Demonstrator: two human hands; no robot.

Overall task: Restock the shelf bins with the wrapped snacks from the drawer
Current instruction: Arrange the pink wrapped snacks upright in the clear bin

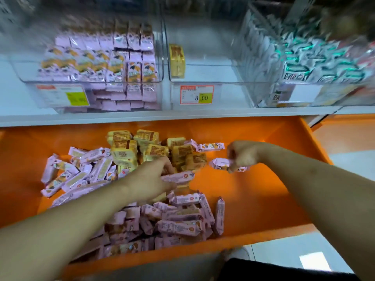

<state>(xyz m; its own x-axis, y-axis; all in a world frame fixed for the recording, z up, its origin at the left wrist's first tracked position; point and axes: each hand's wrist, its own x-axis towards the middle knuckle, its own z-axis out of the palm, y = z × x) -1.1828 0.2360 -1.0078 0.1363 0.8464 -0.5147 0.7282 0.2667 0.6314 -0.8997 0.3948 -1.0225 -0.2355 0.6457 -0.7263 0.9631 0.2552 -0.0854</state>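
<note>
Reaching into the orange drawer (pixel 253 179), a person's left hand (pixel 154 179) curls its fingers around a pink snack bar (pixel 179 177) atop the pile while the right hand (pixel 242 154) pinches another pink bar (pixel 220 164) just above the drawer floor.

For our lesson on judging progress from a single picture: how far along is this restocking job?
Done: the left bin already holds many pink packs. In hand: the right hand grips a pink snack; the left hand holds another pink pack over the heap. Left: the middle bin holds one yellow pack, while the orange drawer still contains piles of pink and yellow packs. Roughly midway at best.
</note>
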